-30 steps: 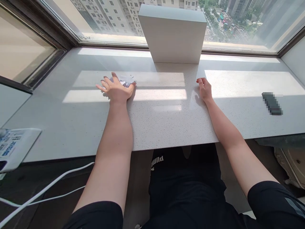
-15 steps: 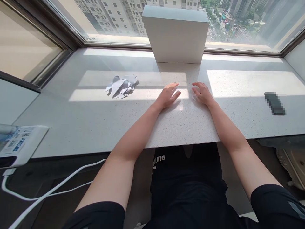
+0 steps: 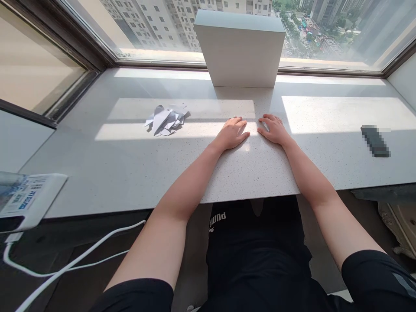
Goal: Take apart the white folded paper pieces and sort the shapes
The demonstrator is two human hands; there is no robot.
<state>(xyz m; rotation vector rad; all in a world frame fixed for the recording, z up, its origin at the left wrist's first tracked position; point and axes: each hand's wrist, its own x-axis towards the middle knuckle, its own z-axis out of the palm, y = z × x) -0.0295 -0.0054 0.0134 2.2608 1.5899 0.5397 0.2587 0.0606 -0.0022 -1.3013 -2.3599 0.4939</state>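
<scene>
Right of paper scraps [image 3: 167,120], I rest left grip [image 3: 244,127] and right grip [image 3: 260,126] spread; the heap, likely feather-light, is best cupped at its edges.

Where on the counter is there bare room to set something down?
Bare counter lies between the right arm and the dark pixelated object, and this side of the paper scraps, left of the left arm. Crowded: where the left hand and right hand rest close together.

speckled counter [image 3: 123,182] with paper scraps [image 3: 167,120], upright box [image 3: 240,56], dark object [image 3: 375,141] (pixelated)
</scene>
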